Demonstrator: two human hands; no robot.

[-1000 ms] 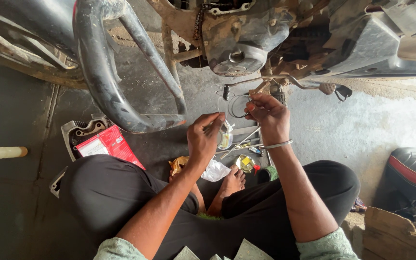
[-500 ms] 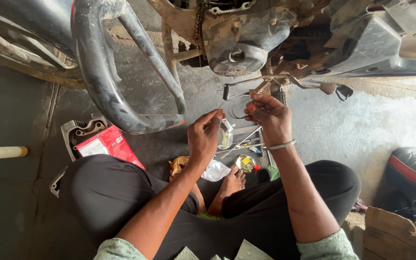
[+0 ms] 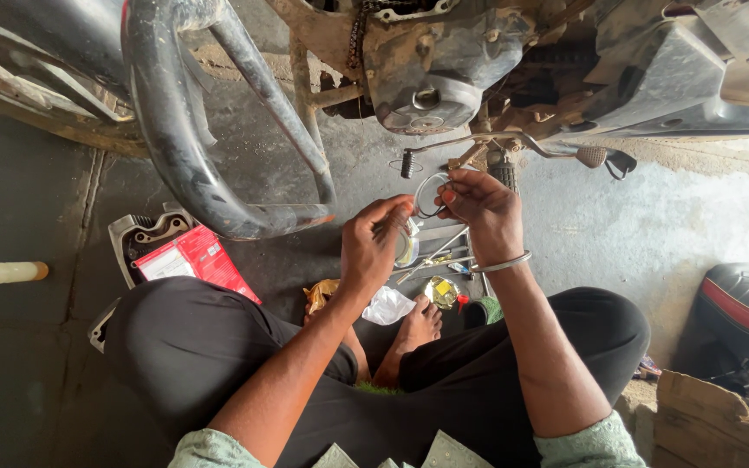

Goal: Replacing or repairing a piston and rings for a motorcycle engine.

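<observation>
A: Head view. Report hand positions.

B: Your left hand [image 3: 374, 247] and right hand [image 3: 483, 208] are raised close together under the engine [image 3: 431, 74]. Both pinch a thin wire ring [image 3: 431, 192] between their fingertips, one hand on each side of it. The ring sits just below the foot lever [image 3: 513, 143] and its black rubber end [image 3: 407, 164].

A: Grip state?

B: Both hands are closed on the ring. Your right wrist carries a metal bangle [image 3: 503, 263].

A: Surroundings?

B: You sit cross-legged on the concrete floor [image 3: 28, 347], with one bare foot [image 3: 415, 325] between your knees. Just ahead of the foot lie a clear plastic bag [image 3: 387, 305], a small yellow-topped tin [image 3: 440, 291] and thin metal tools [image 3: 439, 256]. A curved crash bar [image 3: 175, 147] hangs to your left. Below it, a red packet [image 3: 191, 260] rests on a grey cover [image 3: 136, 234]. A small bottle [image 3: 12, 272] lies far left. A black and red seat [image 3: 747, 308] and cardboard [image 3: 721, 416] are at the right.
</observation>
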